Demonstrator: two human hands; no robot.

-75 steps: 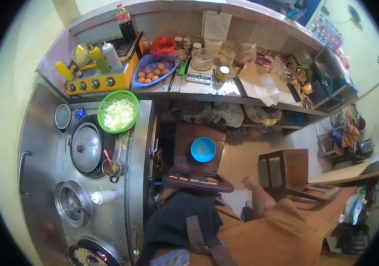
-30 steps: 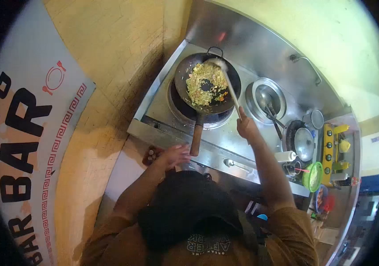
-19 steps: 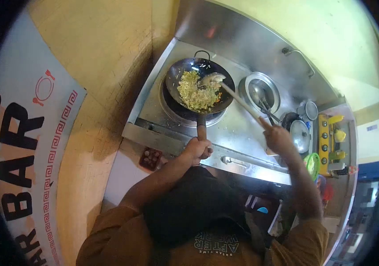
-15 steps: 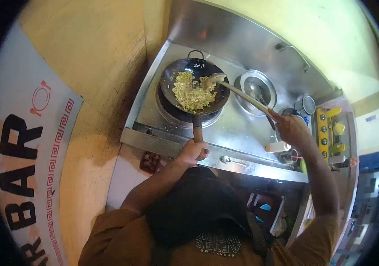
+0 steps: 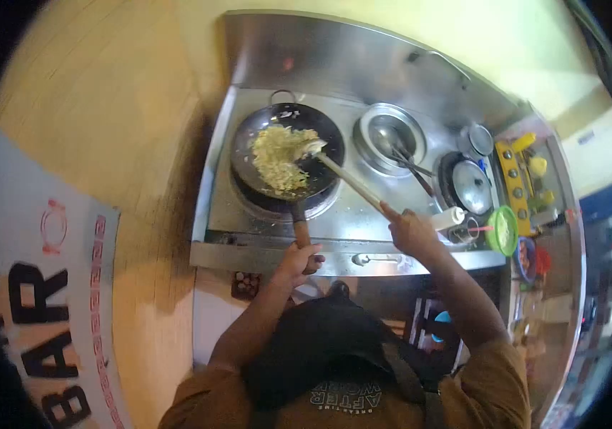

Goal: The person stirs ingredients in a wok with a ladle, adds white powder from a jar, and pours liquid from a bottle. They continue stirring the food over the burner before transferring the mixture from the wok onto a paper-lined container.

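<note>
A black wok (image 5: 288, 129) full of yellowish fried rice (image 5: 277, 157) sits on the left burner of a steel stove (image 5: 363, 207). My left hand (image 5: 297, 259) grips the wok's wooden handle (image 5: 299, 227) at the stove's front edge. My right hand (image 5: 409, 230) holds a long-handled spatula (image 5: 345, 179), its blade resting in the rice near the wok's centre.
To the right of the wok a steel pot (image 5: 390, 137) holds ladles, then a lidded pan (image 5: 472, 186), a white squeeze bottle (image 5: 447, 217), a green basket (image 5: 502, 230) and a yellow appliance with sauce bottles (image 5: 527, 171). A banner (image 5: 41, 314) hangs at left.
My head turned from the prep counter to the stove. My left hand took hold of the wok handle. My right hand keeps moving the spatula through the rice, now drawn nearer to me.
</note>
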